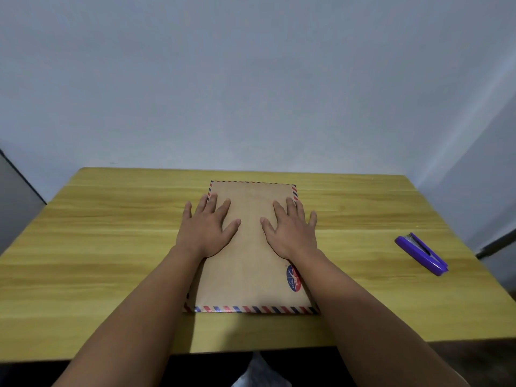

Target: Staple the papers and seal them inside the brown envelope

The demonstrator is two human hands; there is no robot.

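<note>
left hand [205,229], right hand [291,231] flat on brown envelope [250,263] | papers unseen

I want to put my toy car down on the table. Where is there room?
Bare wood lies left of the brown envelope, out to the table edge. A narrower patch sits between the envelope and the purple stapler. The middle is crowded: the left hand and right hand press flat on the envelope.

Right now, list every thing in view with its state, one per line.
brown envelope: lying flat on the table, papers not visible.
left hand: open, pressing flat on the envelope.
right hand: open, pressing flat on the envelope.
purple stapler: lying on the table, untouched.
table: wooden, bearing everything.
</note>
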